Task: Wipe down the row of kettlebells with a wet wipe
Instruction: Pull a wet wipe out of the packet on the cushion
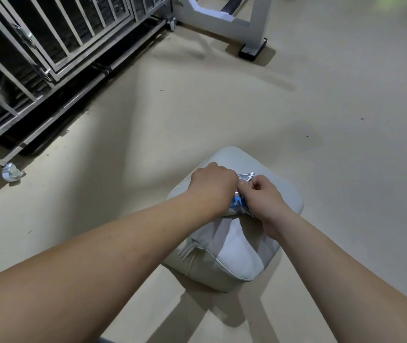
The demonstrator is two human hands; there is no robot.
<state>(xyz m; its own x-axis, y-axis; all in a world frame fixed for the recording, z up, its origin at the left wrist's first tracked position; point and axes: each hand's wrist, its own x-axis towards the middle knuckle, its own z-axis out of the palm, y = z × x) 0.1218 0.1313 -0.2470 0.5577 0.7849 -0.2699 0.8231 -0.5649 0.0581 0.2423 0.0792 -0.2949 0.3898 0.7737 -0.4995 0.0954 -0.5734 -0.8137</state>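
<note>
A silver and blue wet wipe packet [241, 193] rests on top of a pale grey cushioned stool [237, 246] in the lower middle of the view. My left hand [212, 185] grips the packet from the left. From the right, my right hand [265, 196] pinches the packet's silver top edge between thumb and fingers. Most of the packet is hidden between the two hands. No kettlebells are in view.
A metal barred gate on rails [41, 58] runs along the upper left. A white bench frame with a black foot [252, 49] stands at the top. A crumpled silvery wrapper [11, 172] lies on the beige floor [321, 120] at the left.
</note>
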